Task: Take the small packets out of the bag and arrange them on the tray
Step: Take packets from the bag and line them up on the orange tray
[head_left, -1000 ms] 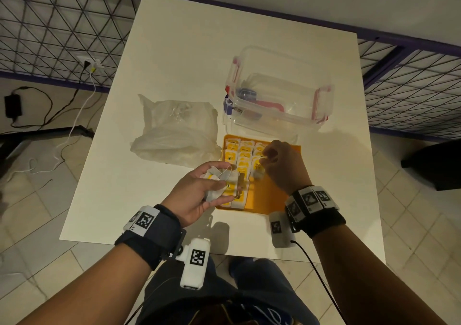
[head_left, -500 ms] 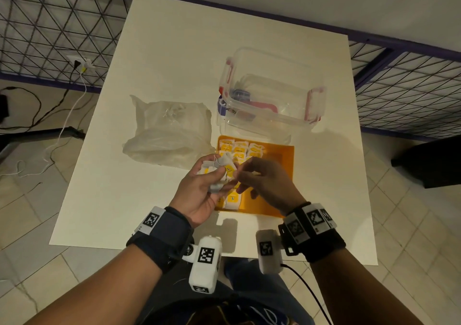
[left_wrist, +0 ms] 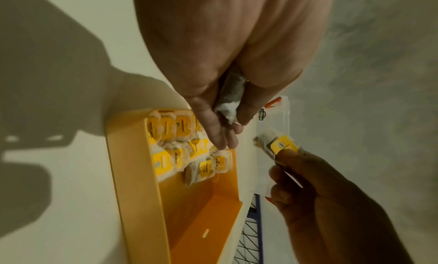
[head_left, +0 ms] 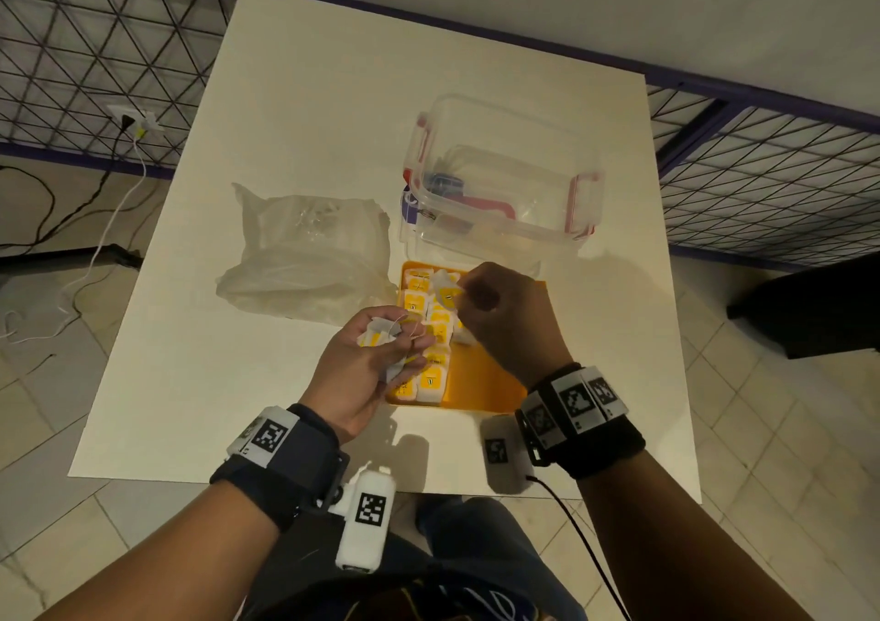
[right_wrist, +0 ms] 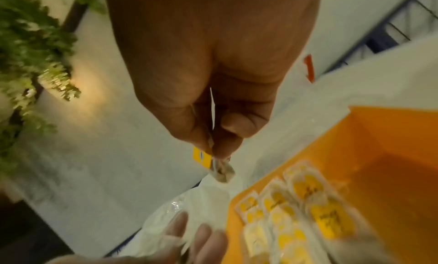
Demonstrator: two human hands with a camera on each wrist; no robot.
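An orange tray lies near the table's front edge, its left half filled with several small white packets with yellow tags. My left hand hovers at the tray's left edge and holds a bunch of packets in its curled fingers. My right hand is above the tray's far end and pinches one packet by its yellow tag. The same pinched packet shows in the left wrist view and, blurred, in the right wrist view. The crumpled clear plastic bag lies left of the tray.
A clear plastic box with red clips stands just behind the tray, holding a blue and a red object. The white table is bordered by wire-mesh panels left and right. Cables lie on the tiled floor at left.
My right hand reached to the left hand, took one packet from the bunch and has carried it up over the tray's far end. The left hand stays beside the tray.
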